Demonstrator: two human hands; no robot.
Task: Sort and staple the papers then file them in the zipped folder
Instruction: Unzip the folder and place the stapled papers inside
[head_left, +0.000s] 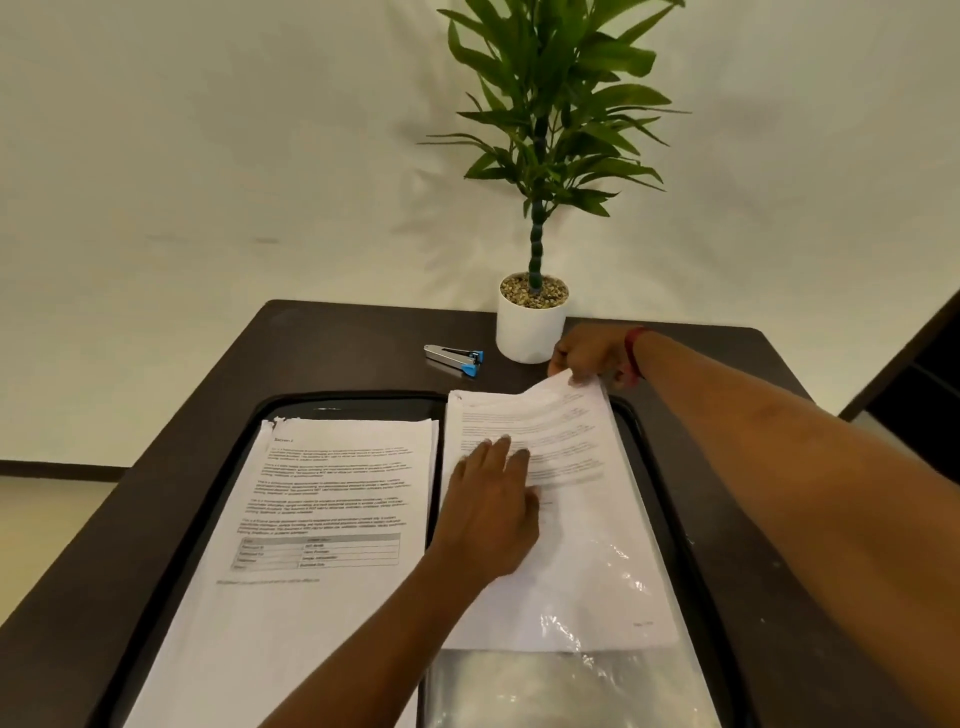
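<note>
A head-worn camera looks down at a dark table (337, 338) holding a black tray (649, 467). Two piles of printed papers lie side by side in the tray.

The left hand (493, 514), at centre frame, rests flat with straight, spread fingers on the right pile (582, 571), probably to keep it from sliding. The right hand (587, 358), right of centre and higher, pinches the far corner of that pile's top sheet (571, 410) and lifts it, seemingly to check or separate pages.

Both piles run lengthwise from lower frame to upper frame, with their headings at the far end. The left pile (322, 499) lies untouched.

A clear plastic folder (545, 686) lies under the right pile, showing at bottom centre. A stapler (454, 357) waits beyond the tray, beside a potted plant (532, 322).
</note>
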